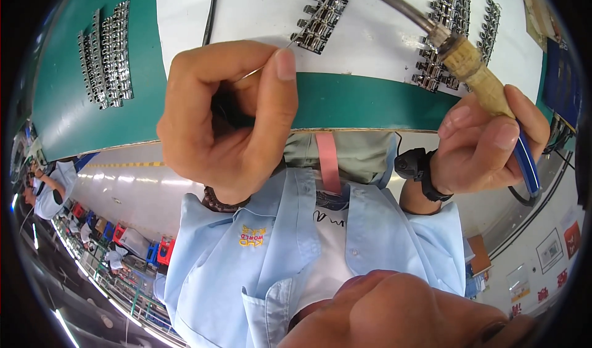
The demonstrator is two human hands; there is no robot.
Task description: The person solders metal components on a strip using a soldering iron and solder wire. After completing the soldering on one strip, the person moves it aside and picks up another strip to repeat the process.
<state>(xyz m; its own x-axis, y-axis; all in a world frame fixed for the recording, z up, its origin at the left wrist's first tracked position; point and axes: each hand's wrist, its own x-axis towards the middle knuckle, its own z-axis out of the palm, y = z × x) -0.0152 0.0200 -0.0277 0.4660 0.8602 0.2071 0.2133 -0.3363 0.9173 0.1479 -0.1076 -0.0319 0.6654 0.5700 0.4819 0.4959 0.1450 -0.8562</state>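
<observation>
My left hand (pixel 231 107) pinches a thin solder wire (pixel 253 73) between thumb and forefinger. The wire's free end reaches the near end of a strip of small shiny metal parts (pixel 324 18), which lies slanted on the white sheet. A soldering iron (pixel 468 64) with a worn tan grip and a blue handle end is held in the closed fingers of my right hand (pixel 487 141). Its metal shaft slants up and left, and the tip is at the top edge of the view, by the strip's far end. Whether the tip touches the strip I cannot tell.
More metal strips (pixel 450 21) lie on the white sheet (pixel 376 46) to the right, below the iron. Another group (pixel 108 58) rests on the green tabletop (pixel 61 114) at left. A black cable (pixel 213 9) crosses the sheet. The table's front edge runs below my hands.
</observation>
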